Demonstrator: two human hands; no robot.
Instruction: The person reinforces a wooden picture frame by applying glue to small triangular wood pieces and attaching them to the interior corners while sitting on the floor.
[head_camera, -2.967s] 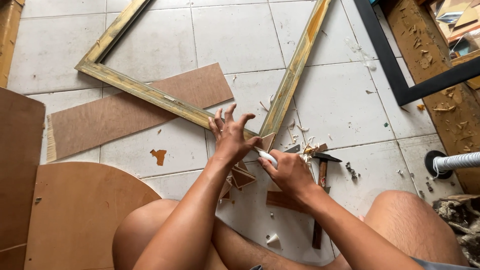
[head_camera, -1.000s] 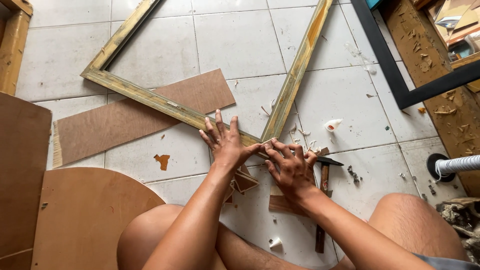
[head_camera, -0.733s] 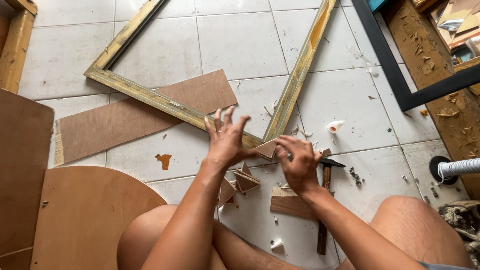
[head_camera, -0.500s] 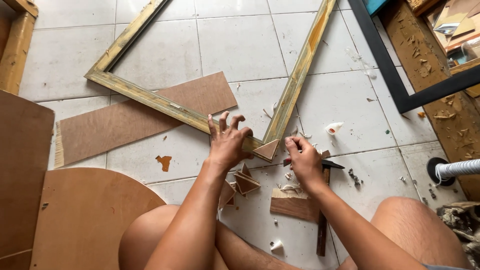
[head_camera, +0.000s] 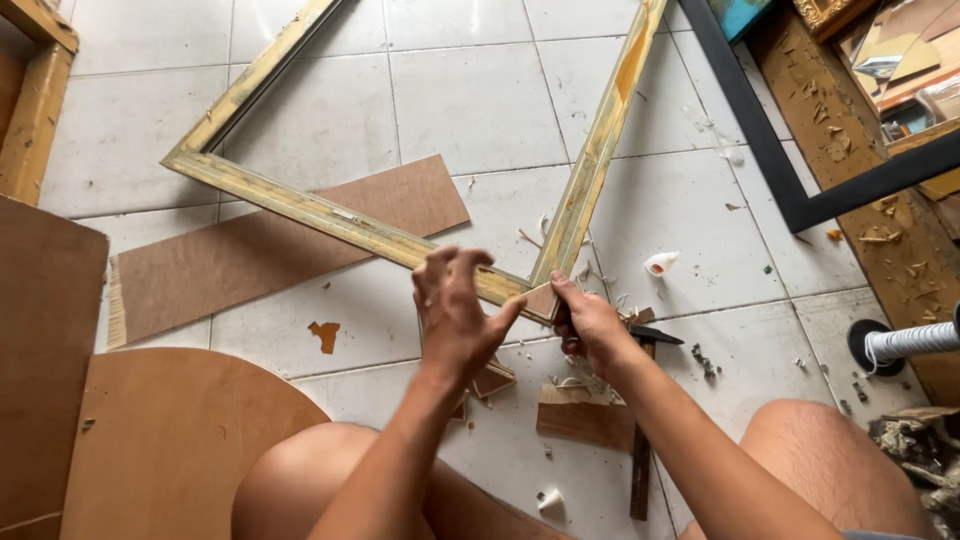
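White tiled floor (head_camera: 480, 100) (frame (head_camera: 330, 212), board (head_camera: 270, 250), hammer (head_camera: 642, 440))
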